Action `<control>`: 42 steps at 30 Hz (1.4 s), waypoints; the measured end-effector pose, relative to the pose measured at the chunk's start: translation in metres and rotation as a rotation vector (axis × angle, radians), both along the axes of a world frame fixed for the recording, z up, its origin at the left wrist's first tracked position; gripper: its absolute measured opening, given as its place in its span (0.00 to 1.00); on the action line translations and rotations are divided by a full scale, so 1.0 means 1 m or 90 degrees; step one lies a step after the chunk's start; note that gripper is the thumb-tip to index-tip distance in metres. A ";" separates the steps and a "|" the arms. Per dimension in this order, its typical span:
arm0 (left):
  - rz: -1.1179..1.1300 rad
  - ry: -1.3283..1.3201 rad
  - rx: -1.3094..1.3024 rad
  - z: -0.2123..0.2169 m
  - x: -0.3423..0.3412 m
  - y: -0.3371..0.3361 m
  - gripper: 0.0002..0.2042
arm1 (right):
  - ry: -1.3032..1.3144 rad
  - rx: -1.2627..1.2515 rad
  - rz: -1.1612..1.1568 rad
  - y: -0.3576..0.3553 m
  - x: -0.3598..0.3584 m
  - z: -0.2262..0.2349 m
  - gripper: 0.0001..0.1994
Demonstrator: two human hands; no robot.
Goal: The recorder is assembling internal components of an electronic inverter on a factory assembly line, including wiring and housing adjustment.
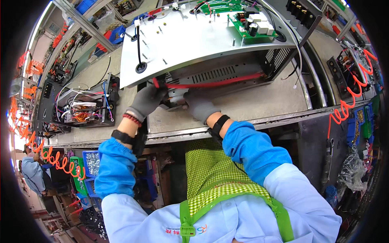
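A thick red cable (pixel 214 83) runs across the front of a dark metal case (pixel 239 67), whose back wall has rows of slots. Its left end lies at the fingers of my left hand (pixel 148 101), which is gloved in grey and closed around it. My right hand (pixel 198 106), in a grey glove too, is closed beside a small metal part (pixel 177 96) at the case's front edge. What its fingertips hold is hidden. Above both hands a silver panel (pixel 178 48) with studs and black grommets leans over the case, carrying a green circuit board (pixel 255 30).
To the left stands another open unit (pixel 81 107) with loose wires. Metal rails (pixel 314 77) run along the bench's right side. Coiled orange hoses (pixel 352 97) hang at both sides, one near a hanging tool (pixel 329 158). Blue bins (pixel 92 164) sit below the bench edge.
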State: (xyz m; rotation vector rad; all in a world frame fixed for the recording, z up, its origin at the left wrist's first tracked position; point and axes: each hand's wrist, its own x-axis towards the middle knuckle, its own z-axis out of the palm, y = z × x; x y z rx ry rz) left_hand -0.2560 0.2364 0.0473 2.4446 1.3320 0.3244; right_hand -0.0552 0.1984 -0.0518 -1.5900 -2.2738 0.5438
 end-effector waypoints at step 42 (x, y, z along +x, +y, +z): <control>0.829 0.170 0.008 -0.064 -0.329 -0.500 0.11 | -0.042 0.025 0.095 -0.011 0.051 0.017 0.14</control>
